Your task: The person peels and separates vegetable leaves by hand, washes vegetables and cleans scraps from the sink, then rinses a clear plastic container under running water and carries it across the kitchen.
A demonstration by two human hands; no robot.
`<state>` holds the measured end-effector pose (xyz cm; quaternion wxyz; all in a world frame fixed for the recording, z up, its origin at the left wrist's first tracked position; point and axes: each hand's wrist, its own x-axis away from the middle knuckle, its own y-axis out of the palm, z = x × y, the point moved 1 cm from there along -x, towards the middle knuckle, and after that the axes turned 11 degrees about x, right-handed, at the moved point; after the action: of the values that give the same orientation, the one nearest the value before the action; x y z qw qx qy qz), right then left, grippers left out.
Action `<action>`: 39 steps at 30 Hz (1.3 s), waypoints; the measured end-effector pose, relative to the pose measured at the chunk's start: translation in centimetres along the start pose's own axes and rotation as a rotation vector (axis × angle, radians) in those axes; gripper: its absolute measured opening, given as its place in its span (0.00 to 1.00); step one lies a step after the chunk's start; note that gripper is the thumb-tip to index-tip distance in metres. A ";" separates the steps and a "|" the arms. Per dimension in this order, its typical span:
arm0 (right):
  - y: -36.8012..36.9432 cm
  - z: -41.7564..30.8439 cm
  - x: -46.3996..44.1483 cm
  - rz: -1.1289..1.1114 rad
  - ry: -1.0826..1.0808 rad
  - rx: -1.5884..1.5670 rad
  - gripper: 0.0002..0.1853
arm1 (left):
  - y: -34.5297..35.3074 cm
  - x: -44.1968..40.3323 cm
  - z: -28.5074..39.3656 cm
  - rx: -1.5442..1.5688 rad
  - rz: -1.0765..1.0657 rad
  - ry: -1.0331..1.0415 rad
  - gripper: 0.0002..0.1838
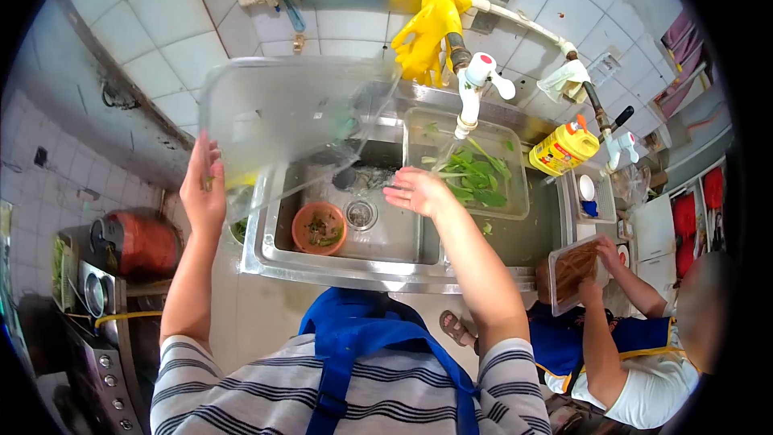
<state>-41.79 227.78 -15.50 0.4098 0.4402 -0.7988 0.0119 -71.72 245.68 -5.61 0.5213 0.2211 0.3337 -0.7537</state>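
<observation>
My left hand [204,187] grips the near left edge of a clear plastic container [278,101], which is tilted over the left basin of the steel sink [354,278]. Fingers apart, my right hand [420,192] is over the middle of the sink, near the running water below the white tap [471,97], and holds nothing. Right of that hand, green leafy vegetables [475,177] lie in a clear tray [515,208] in the right basin. An orange bowl [299,229] with green scraps stands in the left basin, beside the drain [360,213].
Yellow gloves [431,32] hang on the pipe behind the sink. A yellow bottle [564,147] stands at the back right. Another person [652,362] at the right holds a container with brown contents [573,270]. A stove [105,370] is at the left.
</observation>
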 end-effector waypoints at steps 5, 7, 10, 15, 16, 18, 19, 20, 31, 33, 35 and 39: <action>0.5 -0.1 2.0 0.041 -0.042 0.046 0.31 | -0.4 1.9 -1.7 0.560 0.200 -0.565 0.25; 0.4 -1.0 3.0 0.071 -0.122 0.036 0.28 | 0.5 2.8 -1.2 0.635 0.216 -0.708 0.25; -1.6 -2.4 4.3 -0.086 -0.208 -0.018 0.28 | 2.5 4.6 -1.9 0.828 0.248 -0.936 0.27; -1.5 -2.3 8.0 0.149 -0.388 -0.033 0.39 | 10.2 9.7 -0.8 1.102 0.176 -1.169 0.37; -0.3 -1.2 9.1 0.154 -0.378 -0.032 0.39 | 11.8 10.5 0.1 1.161 0.156 -1.178 0.38; 1.9 0.8 10.5 0.241 -0.426 0.111 0.48 | 14.6 11.3 2.5 1.188 0.144 -1.256 0.40; 1.7 1.4 10.6 0.307 -0.463 0.026 0.50 | 15.9 12.0 3.0 1.209 0.080 -1.233 0.40; 0.8 2.0 10.4 0.317 -0.457 0.022 0.50 | 16.6 12.6 3.1 1.230 0.015 -1.210 0.39; -5.5 3.7 13.7 0.660 -0.850 -0.195 0.39 | 21.9 11.4 2.9 1.008 -0.600 -0.976 0.30; -6.1 3.6 14.4 0.701 -0.868 -0.233 0.39 | 23.4 10.8 3.4 0.948 -0.618 -0.817 0.25; -6.0 3.5 15.3 0.753 -0.862 -0.309 0.41 | 25.2 9.9 3.0 0.959 -0.603 -0.884 0.24; -5.9 3.6 15.8 0.835 -0.830 -0.351 0.42 | 27.9 7.9 3.0 0.778 -0.421 -0.809 0.24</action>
<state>-44.27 211.84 -9.45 0.0918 -0.0160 -0.9867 -0.1329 -48.49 231.95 -16.52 0.3272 0.0205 -0.1552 -0.9319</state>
